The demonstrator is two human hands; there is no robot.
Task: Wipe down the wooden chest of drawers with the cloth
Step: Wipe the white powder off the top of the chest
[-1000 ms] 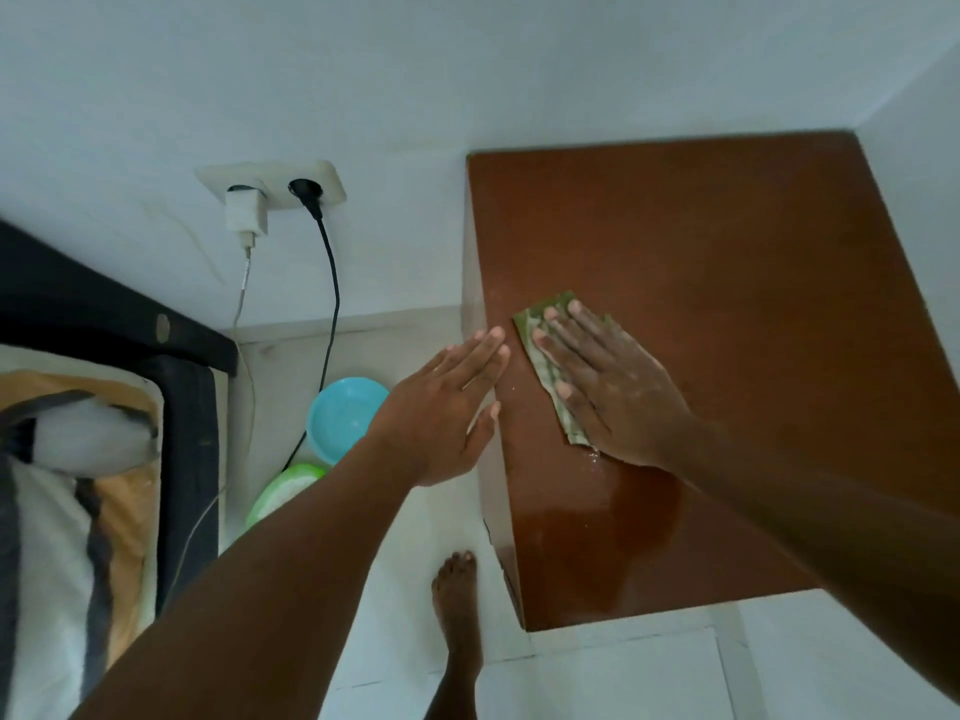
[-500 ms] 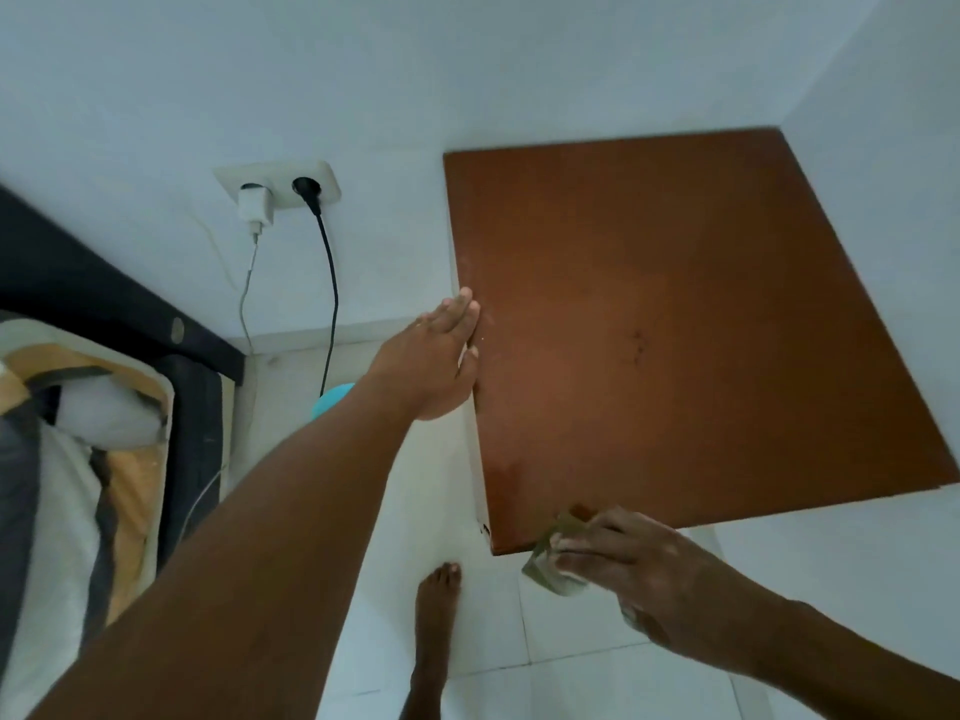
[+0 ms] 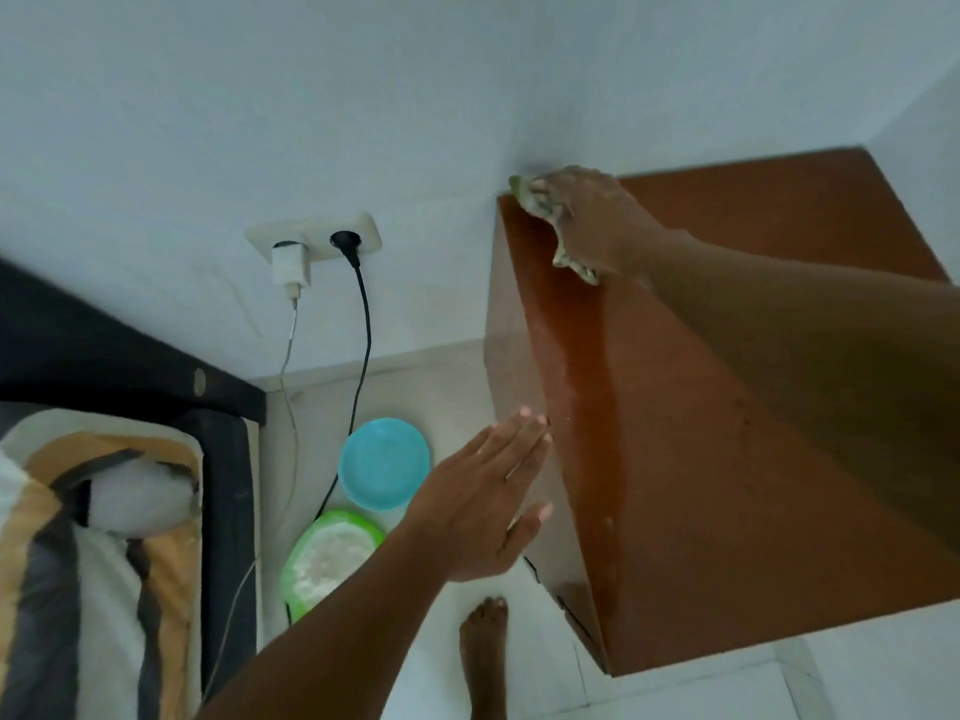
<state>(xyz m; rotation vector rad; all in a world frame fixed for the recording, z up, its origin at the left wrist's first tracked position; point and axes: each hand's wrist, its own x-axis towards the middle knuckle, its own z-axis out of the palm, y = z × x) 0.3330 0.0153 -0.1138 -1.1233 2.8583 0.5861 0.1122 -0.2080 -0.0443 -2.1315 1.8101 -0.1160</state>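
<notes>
A pale wall point(image 3: 363, 96) carries a socket point(image 3: 317, 235) with a white charger point(image 3: 290, 267) and black plug point(image 3: 347, 241). On the white tiled floor point(image 3: 421, 683), a blue bowl point(image 3: 384, 462) and green bowl point(image 3: 300, 550) sit beside a black-framed bed point(image 3: 228, 511).

Right arm stretched far forward; right hand point(image 3: 592, 226) palm down, pressing on cloth point(image 3: 522, 192). Left arm reaching forward; left hand point(image 3: 488, 501) flat, fingers straight and together, thumb spread, holding nothing. Bare foot point(image 3: 483, 641) below.

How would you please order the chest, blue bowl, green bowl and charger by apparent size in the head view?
1. Chest
2. Blue bowl and green bowl: alike; green partly behind the arm
3. Charger
</notes>
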